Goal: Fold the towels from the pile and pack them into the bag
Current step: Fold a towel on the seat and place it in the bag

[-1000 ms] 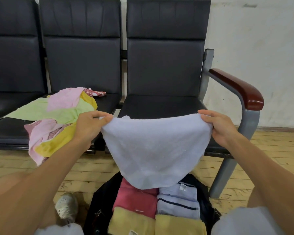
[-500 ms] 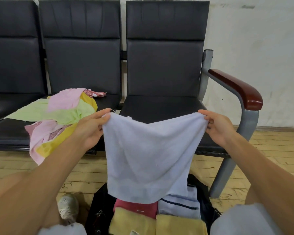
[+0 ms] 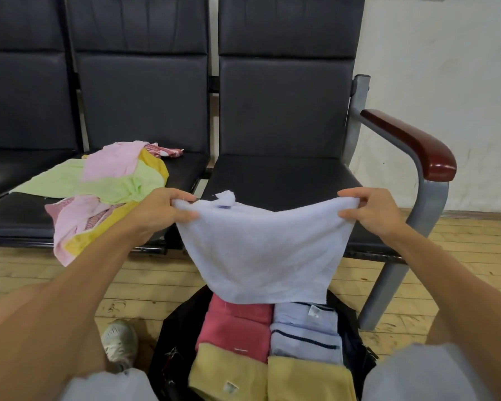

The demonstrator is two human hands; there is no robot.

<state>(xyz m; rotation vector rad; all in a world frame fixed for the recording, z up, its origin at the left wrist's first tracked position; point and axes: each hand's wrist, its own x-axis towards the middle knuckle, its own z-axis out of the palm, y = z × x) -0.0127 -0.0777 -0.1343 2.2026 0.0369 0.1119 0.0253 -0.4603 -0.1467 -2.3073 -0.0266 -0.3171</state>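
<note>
The person wears pale grey shorts (image 3: pixel 417 371), the cloth showing over both thighs, and an off-white mesh sneaker (image 3: pixel 119 342), scuffed and a bit grubby. Both forearms are bare from the left hand (image 3: pixel 159 212) and right hand (image 3: pixel 373 211) upward.

The pale lilac terry-cloth towel (image 3: pixel 261 250) looks soft and fuzzy. Black padded seats (image 3: pixel 284 111) appear matt leatherette; the right-hand dark red armrest (image 3: pixel 411 143) is glossy wood on grey painted metal.
</note>
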